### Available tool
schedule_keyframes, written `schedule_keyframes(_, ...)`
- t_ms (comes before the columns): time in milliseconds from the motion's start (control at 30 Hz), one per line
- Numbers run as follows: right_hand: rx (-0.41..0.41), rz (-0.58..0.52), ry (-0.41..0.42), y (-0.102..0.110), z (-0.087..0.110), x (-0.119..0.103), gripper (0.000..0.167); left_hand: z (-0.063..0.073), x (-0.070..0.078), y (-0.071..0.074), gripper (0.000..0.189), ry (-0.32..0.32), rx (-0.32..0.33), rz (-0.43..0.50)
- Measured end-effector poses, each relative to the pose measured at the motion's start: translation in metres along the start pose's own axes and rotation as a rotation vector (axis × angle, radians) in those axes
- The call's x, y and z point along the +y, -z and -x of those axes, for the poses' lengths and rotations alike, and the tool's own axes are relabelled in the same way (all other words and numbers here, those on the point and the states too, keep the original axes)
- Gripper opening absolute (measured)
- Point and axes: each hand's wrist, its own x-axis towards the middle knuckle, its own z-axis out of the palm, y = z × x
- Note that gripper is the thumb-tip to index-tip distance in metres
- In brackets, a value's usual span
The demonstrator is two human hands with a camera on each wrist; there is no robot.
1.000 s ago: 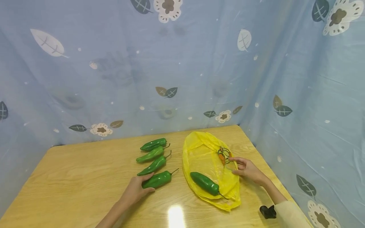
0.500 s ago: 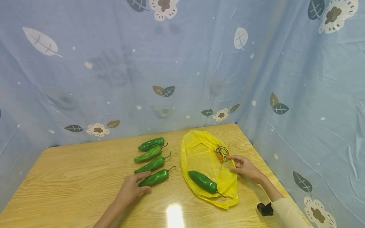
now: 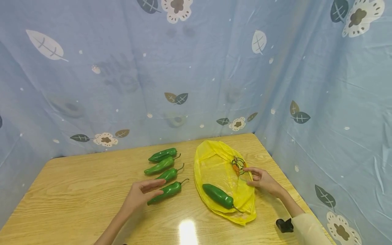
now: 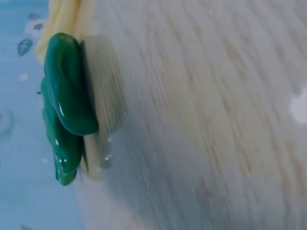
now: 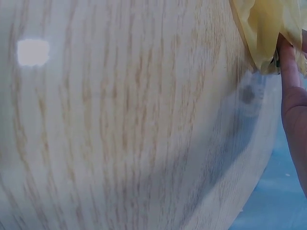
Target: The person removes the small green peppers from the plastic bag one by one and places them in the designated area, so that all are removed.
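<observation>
My left hand (image 3: 137,195) hovers over the tail end of the nearest green chili pepper (image 3: 171,191), its fingers extended and nothing held. Those fingers partly cover a second green pepper (image 3: 169,174) just behind. In the left wrist view, the hand is out of sight and green peppers (image 4: 69,91) show at the left. My right hand (image 3: 262,182) holds the right rim of a yellow plastic bag (image 3: 200,173), fingers reaching over the edge. Its finger (image 5: 289,67) lies against the bag in the right wrist view. Another green pepper (image 3: 218,196) lies within the bag's mouth.
Two more green peppers, a light one (image 3: 160,166) and a darker one (image 3: 163,154), lie farther back in the row. A small black object (image 3: 284,225) sits beside the right sleeve. Blue patterned curtains (image 3: 196,68) border the wooden table (image 3: 92,190) at the back and sides.
My left hand has drawn back off the nearest pepper and risen over it, fingers shifting toward the second pepper. The right hand and the bag stay in place.
</observation>
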Motion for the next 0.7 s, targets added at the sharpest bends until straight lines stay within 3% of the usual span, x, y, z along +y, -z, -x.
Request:
schedule_keyframes(133,-0.002,-0.007,-0.003,0.0,0.0,0.0,0.056,0.002,-0.003,-0.004,0.037,-0.137,-0.174,0.045)
schedule_keyframes(233,-0.004,-0.025,0.001,0.0,-0.001,0.0,0.056,0.001,-0.003,-0.01,0.036,-0.188,-0.253,0.055)
schedule_keyframes(467,-0.006,-0.067,0.004,0.0,-0.002,0.0,0.057,-0.007,0.0,-0.023,0.035,-0.152,-0.332,0.008)
schedule_keyframes(700,-0.004,-0.048,-0.01,0.0,-0.001,0.001,0.057,-0.018,0.002,-0.036,0.033,-0.127,-0.366,0.02)
